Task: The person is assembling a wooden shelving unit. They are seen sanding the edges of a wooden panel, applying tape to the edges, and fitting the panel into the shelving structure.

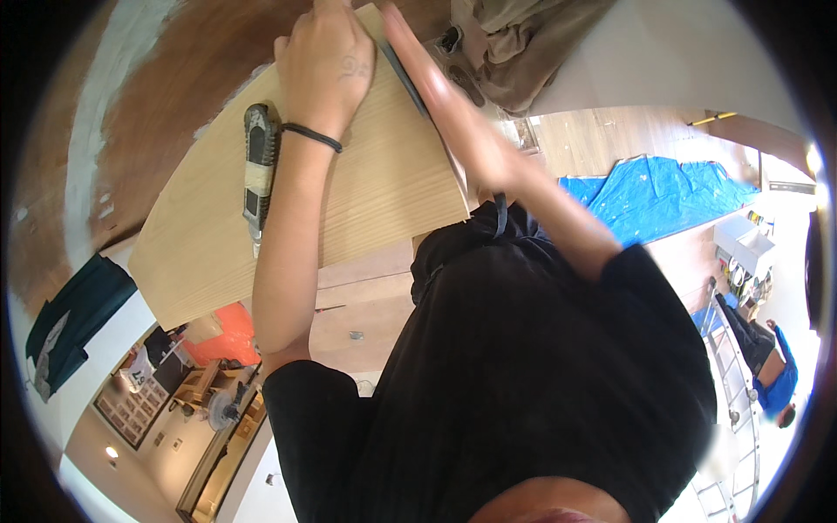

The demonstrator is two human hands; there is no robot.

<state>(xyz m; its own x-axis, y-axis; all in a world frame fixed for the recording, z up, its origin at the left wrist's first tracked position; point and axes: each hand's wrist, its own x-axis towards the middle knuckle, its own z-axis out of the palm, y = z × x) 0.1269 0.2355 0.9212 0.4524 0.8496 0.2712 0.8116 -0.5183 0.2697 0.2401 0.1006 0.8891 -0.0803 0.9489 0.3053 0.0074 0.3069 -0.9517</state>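
Observation:
A pale wood-grain board (384,174) spans the upper middle of the view, in front of my body. My left hand (330,65) presses down near its far end, with the fingers curled; the fingertips are hidden, and so is anything in them. A black band circles that wrist. On the board, just left of my left wrist, lies a grey utility knife (258,170) with tape round its handle. My right hand (436,87), blurred, lies along the board's right edge with its fingers seemingly stretched out. Between that hand and the board shows a dark narrow strip (406,80).
Brown cloth (532,44) hangs at the upper right beside a shoe (453,61). A blue tarp (663,196) covers floor to the right. Farther right are white boxes (745,244), a metal ladder (737,383) and a person in blue (776,375). Dark green fabric (74,318) sits left.

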